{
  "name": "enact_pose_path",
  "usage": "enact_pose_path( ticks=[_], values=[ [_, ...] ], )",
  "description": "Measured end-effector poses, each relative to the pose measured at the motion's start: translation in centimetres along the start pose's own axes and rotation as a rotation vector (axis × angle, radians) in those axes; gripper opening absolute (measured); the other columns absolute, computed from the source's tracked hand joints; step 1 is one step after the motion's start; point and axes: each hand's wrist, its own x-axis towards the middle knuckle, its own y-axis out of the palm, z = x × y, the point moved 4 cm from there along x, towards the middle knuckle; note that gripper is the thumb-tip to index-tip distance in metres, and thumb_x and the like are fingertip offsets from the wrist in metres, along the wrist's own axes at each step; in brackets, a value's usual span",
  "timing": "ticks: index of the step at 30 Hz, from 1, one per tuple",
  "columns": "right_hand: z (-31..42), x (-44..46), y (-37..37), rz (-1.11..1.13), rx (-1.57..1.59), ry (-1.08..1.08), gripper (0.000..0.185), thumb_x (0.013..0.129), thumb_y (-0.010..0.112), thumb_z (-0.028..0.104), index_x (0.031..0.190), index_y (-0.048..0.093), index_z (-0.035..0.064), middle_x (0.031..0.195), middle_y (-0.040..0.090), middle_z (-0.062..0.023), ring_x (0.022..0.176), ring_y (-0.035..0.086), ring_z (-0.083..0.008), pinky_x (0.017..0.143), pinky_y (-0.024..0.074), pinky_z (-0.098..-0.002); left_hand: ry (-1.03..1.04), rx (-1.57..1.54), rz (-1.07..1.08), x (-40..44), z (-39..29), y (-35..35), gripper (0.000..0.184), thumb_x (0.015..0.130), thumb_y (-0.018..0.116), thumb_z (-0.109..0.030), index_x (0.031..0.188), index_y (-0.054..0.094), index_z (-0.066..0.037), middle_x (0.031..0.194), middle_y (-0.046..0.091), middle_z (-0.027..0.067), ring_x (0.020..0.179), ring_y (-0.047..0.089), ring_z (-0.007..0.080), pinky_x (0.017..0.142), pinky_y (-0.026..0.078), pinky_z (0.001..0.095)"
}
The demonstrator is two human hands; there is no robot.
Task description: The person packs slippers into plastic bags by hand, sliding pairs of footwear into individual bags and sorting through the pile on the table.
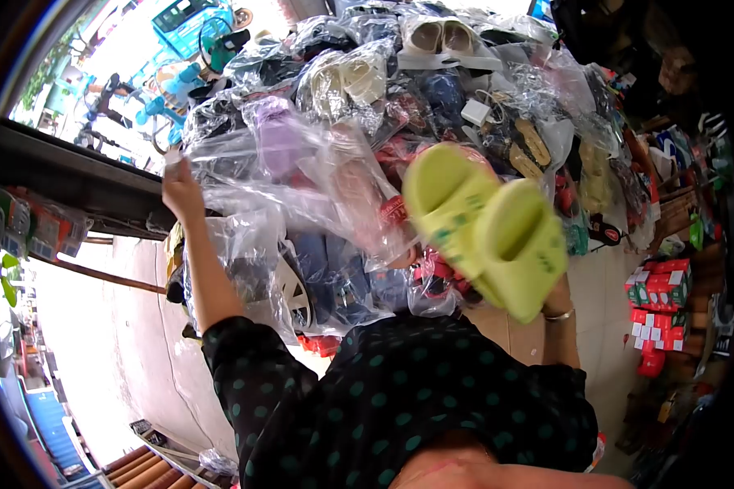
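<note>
Left hand: at the left of the frame, the hand (pixel 183 189) is closed, fingers pinching the edge of a clear bag (pixel 261 196).
Bag: pulled out from that hand toward the middle of the frame, thin and wrinkled, lying over part of the pile; whether anything is inside it, I cannot tell.
Right hand: right of centre, the hand (pixel 558 297) holds the slippers (pixel 485 228) up; they hide most of its fingers, so their exact placing cannot be told. A bracelet (pixel 559 314) circles the wrist.
Slippers: a yellow-green pair with darker green marks, side by side and tilted, slightly blurred, in front of the lower right part of the pile.
Pile: wrapped footwear (pixel 440 90) fills the upper middle of the frame, much of it in clear plastic.
Purple shoe: the shoe (pixel 279 138) lies left of the top centre, under plastic.
Cream pair: the shoes (pixel 349 84) lie just above and right of the purple one, also wrapped.
Sleeves: black with green dots, lower middle of the frame.
Red boxes: the stack (pixel 659 306) stands at the right side.
Blue vehicle: the vehicle (pixel 189 26) is at the upper left.
</note>
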Motion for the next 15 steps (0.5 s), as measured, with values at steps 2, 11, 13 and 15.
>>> enact_pose_path(
  ticks=[2,11,13,15],
  values=[
    [0.5,-1.6,-3.1,-0.189,-0.205,-0.08,0.048,0.081,0.063,0.008,0.126,0.047,0.0003,0.118,0.057,-0.0125,0.102,0.06,-0.02,0.082,0.0519,-0.0329,-0.124,0.141,-0.076,0.6,5.4,-0.6,0.036,0.088,0.058,-0.032,0.088,0.061,0.004,0.08,0.065,0.0204,0.073,0.064,0.0356,0.064,0.048,0.041],
    [3.8,0.6,-5.0,-0.253,0.037,-0.036,0.05,0.081,0.062,0.013,0.126,0.045,-0.0021,0.114,0.059,-0.014,0.098,0.062,-0.0237,0.082,0.0531,-0.0355,-0.56,-0.42,0.075,-2.3,5.3,6.5,0.096,0.078,0.071,-0.042,0.139,0.013,0.005,0.138,0.032,0.0232,0.124,0.038,0.0346,0.099,0.034,0.0474],
    [6.8,2.8,-1.5,-0.117,0.048,0.008,0.051,0.081,0.062,0.013,0.126,0.044,-0.0022,0.115,0.059,-0.0138,0.098,0.062,-0.0237,0.082,0.0531,-0.035,-0.242,-0.09,-0.016,-3.3,1.1,5.6,0.099,0.078,0.071,-0.041,0.141,0.01,0.003,0.143,0.023,0.0244,0.132,0.025,0.0357,0.108,0.023,0.0469],
    [6.6,4.5,1.8,0.05,0.092,0.058,0.052,0.081,0.064,0.012,0.126,0.044,-0.0024,0.115,0.059,-0.0136,0.099,0.062,-0.0233,0.082,0.053,-0.0337,-0.035,-0.091,0.008,-6.6,-5.3,4.1,0.097,0.08,0.069,-0.039,0.142,0.008,0.004,0.146,0.019,0.0247,0.136,0.017,0.0361,0.111,0.017,0.0443]
  ],
)
